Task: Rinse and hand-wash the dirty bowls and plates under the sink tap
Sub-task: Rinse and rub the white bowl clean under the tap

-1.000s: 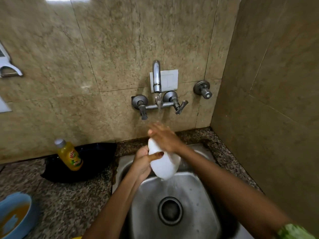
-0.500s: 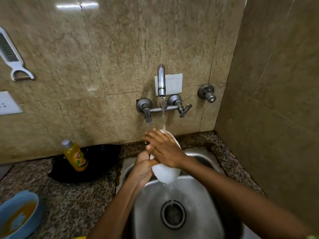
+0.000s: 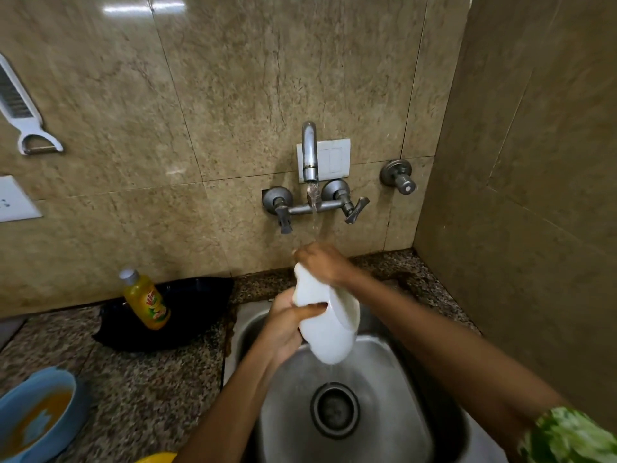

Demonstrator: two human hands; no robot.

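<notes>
A white bowl (image 3: pixel 329 325) is held on edge over the steel sink (image 3: pixel 384 406), below the running tap (image 3: pixel 310 152). My left hand (image 3: pixel 283 324) grips the bowl from the left, thumb across its outer wall. My right hand (image 3: pixel 322 262) is on the bowl's top rim, right under the water stream, with its fingers curled over the edge. Water runs off the bowl's lower end toward the drain (image 3: pixel 335 409). A blue bowl (image 3: pixel 36 416) with orange residue sits at the lower left on the counter.
A yellow dish-soap bottle (image 3: pixel 147 300) stands in front of a black pan (image 3: pixel 187 312) on the granite counter left of the sink. Tap handles (image 3: pixel 283 208) and a separate valve (image 3: pixel 399 177) stick out from the tiled wall. A side wall closes the right.
My right hand has slid from the bowl's face up to its top rim. The bowl has turned more edge-on, showing its outer side. The camera has tilted slightly.
</notes>
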